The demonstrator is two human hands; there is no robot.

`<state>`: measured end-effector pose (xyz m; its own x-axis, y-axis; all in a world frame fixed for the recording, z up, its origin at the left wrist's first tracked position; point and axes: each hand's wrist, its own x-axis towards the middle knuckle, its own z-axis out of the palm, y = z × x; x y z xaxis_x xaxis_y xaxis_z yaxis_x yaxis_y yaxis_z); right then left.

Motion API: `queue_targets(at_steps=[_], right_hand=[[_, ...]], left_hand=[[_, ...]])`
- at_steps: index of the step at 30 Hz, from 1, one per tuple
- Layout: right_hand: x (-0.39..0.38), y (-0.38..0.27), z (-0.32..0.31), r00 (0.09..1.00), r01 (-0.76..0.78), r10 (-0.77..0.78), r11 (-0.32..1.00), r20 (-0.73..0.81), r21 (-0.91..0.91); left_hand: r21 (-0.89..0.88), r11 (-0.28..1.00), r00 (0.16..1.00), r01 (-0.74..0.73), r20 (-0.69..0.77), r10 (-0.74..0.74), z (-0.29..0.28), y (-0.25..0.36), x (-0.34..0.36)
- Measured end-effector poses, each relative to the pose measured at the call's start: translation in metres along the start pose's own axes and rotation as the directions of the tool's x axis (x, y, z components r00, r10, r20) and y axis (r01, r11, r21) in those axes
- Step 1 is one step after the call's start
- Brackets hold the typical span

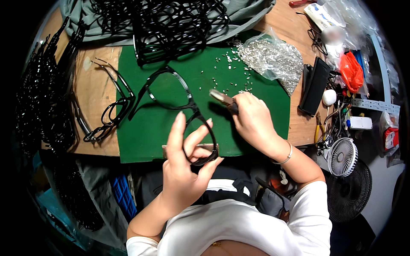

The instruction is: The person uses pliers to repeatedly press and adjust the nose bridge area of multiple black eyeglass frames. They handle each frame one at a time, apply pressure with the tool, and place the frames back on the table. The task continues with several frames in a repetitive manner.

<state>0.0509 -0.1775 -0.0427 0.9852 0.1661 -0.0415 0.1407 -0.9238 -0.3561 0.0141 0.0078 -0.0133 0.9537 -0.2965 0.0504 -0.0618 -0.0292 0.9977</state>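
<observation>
My left hand (183,164) grips a black eyeglass frame (193,106) by the rim nearest me, with fingers through and around it. The frame is tilted above a green mat (256,136), its other rim and a temple arm reaching up and to the left. To the right of it, my right hand (254,117) is closed around a tool with a pale metal tip (218,96), perhaps pliers; the fist hides its handles. The tip points toward the frame but stays apart from it. Small silvery metal pieces (230,67) lie scattered on the mat beyond my right hand.
A clear plastic bag of silvery pieces (273,55) rests at the mat's far right. Black frames are heaped (171,25) at the back on grey cloth, with black temple arms (47,98) piled left. Loose glasses (109,113), a black case (314,85) and a white fan (342,157) flank the mat.
</observation>
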Motion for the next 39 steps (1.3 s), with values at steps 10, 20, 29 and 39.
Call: queue_targets(at_steps=[10, 20, 29, 39], right_hand=[[-0.031, -0.044, -0.037, 0.954, -0.288, -0.034, 0.19, 0.299, 0.939], [-0.025, -0.045, -0.047, 0.831, -0.554, -0.077, -0.009, 0.552, 0.833], [-0.017, -0.048, -0.07, 0.774, -0.591, -0.255, 0.039, 0.58, 0.806], [-0.018, -0.049, -0.098, 0.583, -0.283, -0.402, 0.714, 0.705, 0.641]], left_hand=[[0.388, 0.893, 0.949, -0.227, -0.119, 0.293, 0.012, 0.018, 0.006], [0.288, 0.954, 0.99, -0.079, -0.087, 0.108, 0.012, 0.023, 0.001], [-0.303, 0.936, 0.983, 0.179, 0.087, -0.16, -0.007, 0.041, 0.007], [-0.44, 0.868, 0.972, 0.233, 0.146, -0.186, -0.027, 0.05, 0.002]])
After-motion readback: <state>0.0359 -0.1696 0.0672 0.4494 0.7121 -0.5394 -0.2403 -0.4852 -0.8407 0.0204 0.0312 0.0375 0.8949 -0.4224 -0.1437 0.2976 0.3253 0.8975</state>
